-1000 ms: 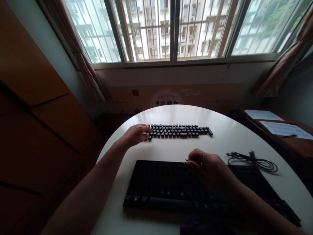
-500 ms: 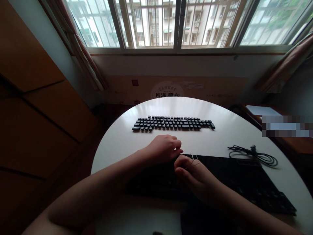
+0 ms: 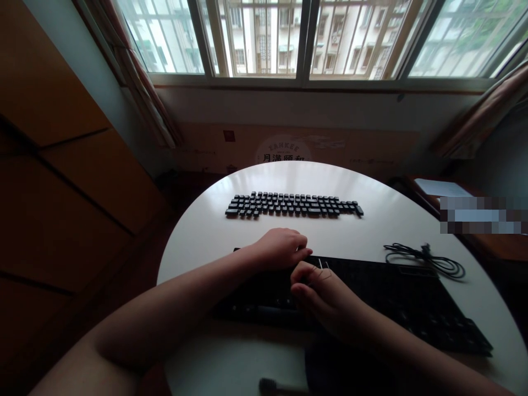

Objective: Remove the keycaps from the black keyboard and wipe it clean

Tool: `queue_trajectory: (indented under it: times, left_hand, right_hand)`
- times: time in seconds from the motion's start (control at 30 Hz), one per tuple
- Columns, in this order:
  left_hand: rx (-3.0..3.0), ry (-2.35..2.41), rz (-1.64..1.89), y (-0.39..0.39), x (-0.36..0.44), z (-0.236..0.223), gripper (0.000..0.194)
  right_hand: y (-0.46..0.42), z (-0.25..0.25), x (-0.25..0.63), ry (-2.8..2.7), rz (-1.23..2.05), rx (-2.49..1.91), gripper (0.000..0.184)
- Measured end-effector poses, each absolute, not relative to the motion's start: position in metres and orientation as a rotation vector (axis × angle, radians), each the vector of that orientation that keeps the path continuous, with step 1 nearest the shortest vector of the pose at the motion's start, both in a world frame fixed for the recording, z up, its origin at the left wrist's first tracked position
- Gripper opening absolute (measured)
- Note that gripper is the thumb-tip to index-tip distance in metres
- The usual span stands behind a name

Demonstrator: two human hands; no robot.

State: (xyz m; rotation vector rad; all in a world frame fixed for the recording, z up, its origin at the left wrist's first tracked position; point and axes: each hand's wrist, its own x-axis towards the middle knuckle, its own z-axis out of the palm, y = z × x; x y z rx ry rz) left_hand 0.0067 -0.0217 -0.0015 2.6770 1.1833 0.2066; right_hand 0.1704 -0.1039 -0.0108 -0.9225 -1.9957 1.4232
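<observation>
One round bench [image 3: 198, 236] is carrying one black keyboard [image 3: 383, 286], which is lying nearer its near edge than several dozen black keycaps [image 3: 297, 211], which are sitting towards the far edge, too small for an exact count. One coiled cable [image 3: 427, 253] is resting by the right edge. Two hands are reaching over the keyboard: one left hand [image 3: 284, 248], and one right hand [image 3: 315, 283] that is gripping one thin wire tool [image 3: 320, 264]. Two curtains [image 3: 146, 99] are hanging beyond the far edge.

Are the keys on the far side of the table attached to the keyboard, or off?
Off: these keys lie in rows on the white table, apart from the keyboard.
</observation>
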Motion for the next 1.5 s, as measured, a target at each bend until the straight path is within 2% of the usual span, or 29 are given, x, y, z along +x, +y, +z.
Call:
queue_trajectory:
  times: [0.2, 0.47, 0.67, 0.83, 0.93, 1.17, 1.5]
  left_hand:
    - [2.715, 1.178, 0.247, -0.021, 0.006, -0.007, 0.030]
    - [2.707, 1.195, 0.245, -0.022, 0.006, -0.005, 0.029]
    - [2.707, 1.211, 0.230, -0.023, 0.006, -0.003, 0.031]
    - [2.697, 1.195, 0.233, -0.022, 0.006, -0.004, 0.033]
    - [2.694, 1.184, 0.253, -0.022, 0.004, -0.002, 0.028]
    - [2.785, 0.952, 0.600, -0.025, -0.005, 0.013, 0.014]
    - [2.719, 0.757, 0.609, -0.027, -0.007, 0.019, 0.014]
  right_hand:
    - [-0.106, -0.004, 0.171, -2.269, 1.173, -0.871, 0.015]
    - [-0.109, -0.004, 0.164, -2.380, 0.904, -0.773, 0.025]
    - [-0.109, -0.010, 0.167, -2.208, 1.019, -0.767, 0.035]
    - [-0.106, -0.017, 0.177, -1.752, 1.203, -0.793, 0.029]
    - [-0.099, -0.007, 0.188, -1.778, 1.209, -0.853, 0.027]
    - [-0.078, 0.017, 0.205, -2.196, 0.749, -1.080, 0.021]
    - [-0.076, 0.012, 0.206, -2.146, 0.628, -1.033, 0.024]
